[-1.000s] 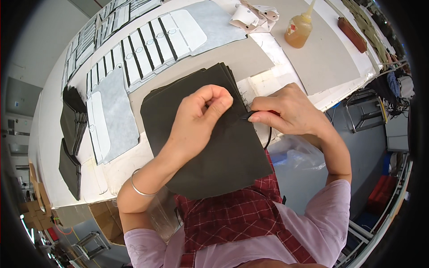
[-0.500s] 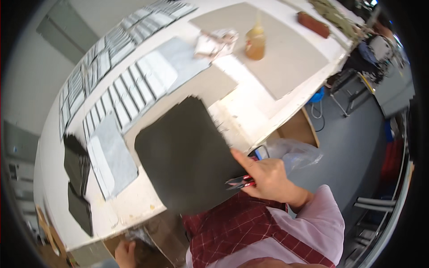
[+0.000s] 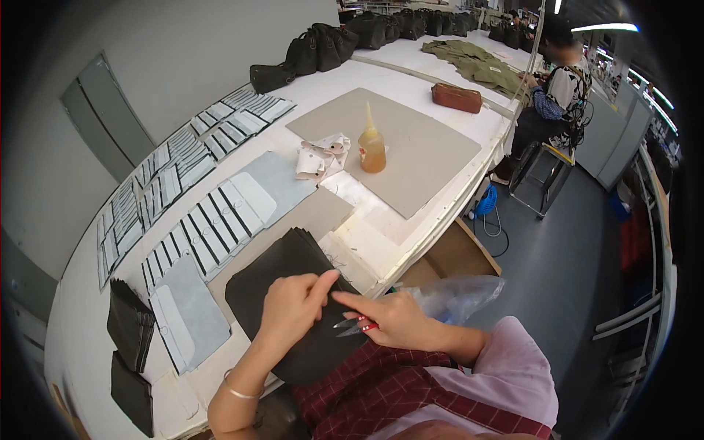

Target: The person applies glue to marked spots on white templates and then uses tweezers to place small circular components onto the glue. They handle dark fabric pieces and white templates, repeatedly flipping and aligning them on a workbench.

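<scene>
A stack of dark flat panels (image 3: 257, 282) lies at the near edge of the white table, partly hidden by my hands. My left hand (image 3: 293, 304), with a bracelet on its wrist, is over the stack. Its fingers are curled and the thumb stretches to the panel's right edge; what it pinches, if anything, is too small to make out. My right hand (image 3: 403, 320) grips red-handled thread snips (image 3: 357, 327) in its lower fingers. Its index finger reaches to the same edge, close to my left thumb. Loose threads (image 3: 335, 262) show just beyond.
Pale striped pieces (image 3: 209, 227) and folded dark pieces (image 3: 130, 323) lie to the left. An amber squeeze bottle (image 3: 372, 152) and a crumpled cloth (image 3: 323, 155) stand farther back, near a brown pouch (image 3: 456, 98). A plastic bag (image 3: 462, 297) hangs beside the table; a person (image 3: 561, 95) sits beyond.
My left hand has come up from below the table's near edge to the dark panels, beside my right hand. The view has shifted, showing more of the far table.
</scene>
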`<action>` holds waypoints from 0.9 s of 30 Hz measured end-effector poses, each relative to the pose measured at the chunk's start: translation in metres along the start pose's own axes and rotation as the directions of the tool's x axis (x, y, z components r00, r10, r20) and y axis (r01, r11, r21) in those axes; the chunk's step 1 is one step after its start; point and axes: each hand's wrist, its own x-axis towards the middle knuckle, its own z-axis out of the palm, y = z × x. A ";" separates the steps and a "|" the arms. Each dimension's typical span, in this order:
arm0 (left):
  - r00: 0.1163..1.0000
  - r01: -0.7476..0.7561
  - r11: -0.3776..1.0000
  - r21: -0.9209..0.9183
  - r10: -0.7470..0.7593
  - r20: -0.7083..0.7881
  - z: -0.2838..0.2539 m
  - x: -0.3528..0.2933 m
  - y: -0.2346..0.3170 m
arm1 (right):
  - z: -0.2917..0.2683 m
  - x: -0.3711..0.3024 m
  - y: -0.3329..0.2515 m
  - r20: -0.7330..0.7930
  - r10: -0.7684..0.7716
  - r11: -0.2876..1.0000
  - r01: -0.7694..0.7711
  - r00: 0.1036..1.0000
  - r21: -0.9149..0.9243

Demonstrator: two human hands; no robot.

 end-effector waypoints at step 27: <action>0.533 -0.530 0.671 -0.519 -0.213 -0.819 -0.056 -0.028 -0.059 | 0.012 0.052 0.059 0.280 0.298 0.623 -0.408 0.913 0.667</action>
